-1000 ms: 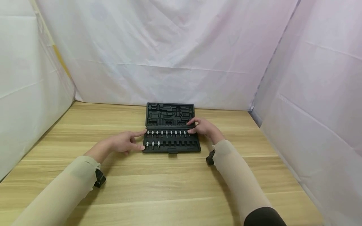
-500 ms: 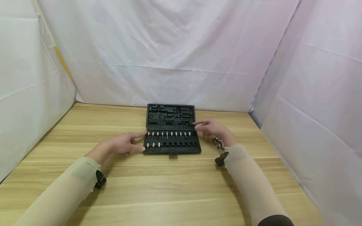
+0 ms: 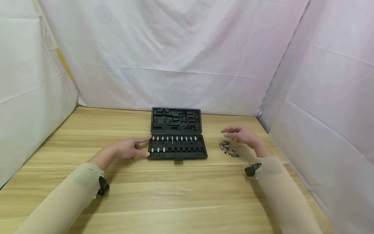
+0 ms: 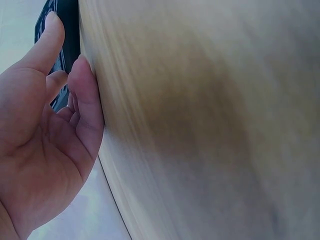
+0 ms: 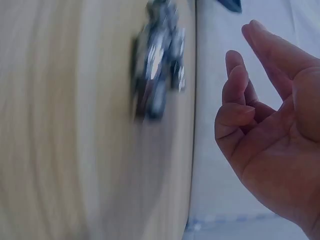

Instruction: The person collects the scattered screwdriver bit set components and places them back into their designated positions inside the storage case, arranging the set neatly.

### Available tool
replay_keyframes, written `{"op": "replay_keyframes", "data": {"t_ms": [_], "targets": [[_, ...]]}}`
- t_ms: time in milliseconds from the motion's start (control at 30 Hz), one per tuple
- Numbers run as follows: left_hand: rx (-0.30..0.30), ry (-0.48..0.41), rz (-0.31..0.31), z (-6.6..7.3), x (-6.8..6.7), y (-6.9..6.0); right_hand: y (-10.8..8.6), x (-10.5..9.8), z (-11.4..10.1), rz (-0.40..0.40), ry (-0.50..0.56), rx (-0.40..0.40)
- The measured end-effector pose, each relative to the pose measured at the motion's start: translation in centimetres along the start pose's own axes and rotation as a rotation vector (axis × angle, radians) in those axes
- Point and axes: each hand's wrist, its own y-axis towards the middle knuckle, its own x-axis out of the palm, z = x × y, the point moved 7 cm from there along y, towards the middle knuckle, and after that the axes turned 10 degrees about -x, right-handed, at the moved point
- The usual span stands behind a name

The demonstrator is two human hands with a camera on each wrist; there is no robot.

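While the left hand (image 3: 127,148) touched the left side of the open black case (image 3: 190,156) with thumb and index finger extended, gripping nothing, the right hand (image 3: 243,136) hung released near the loose bits (image 3: 226,143), fingers gently bent. Those lay heaped on the wooden table (image 3: 163,195), right of the case. Inside it, silver-topped bits (image 3: 177,139) filled the back row (three more sat at the front row's left).
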Motion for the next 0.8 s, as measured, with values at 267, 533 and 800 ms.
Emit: {"op": "replay_keyframes", "data": {"t_ms": [267, 533, 800], "targets": [[0.005, -0.004, -0.004, -0.2, 0.1, -0.1, -1.1, -0.8, 1.7, 0.002, -0.069, -0.007], [-0.006, -0.012, -0.010, -0.3, 0.2, 0.0, -0.9, -0.6, 3.2, -0.034, -0.082, 0.061], [-0.004, 0.005, 0.000, -0.3, 0.0, 0.2, -0.5, -0.7, 3.9, -0.043, -0.118, 0.075]]}}
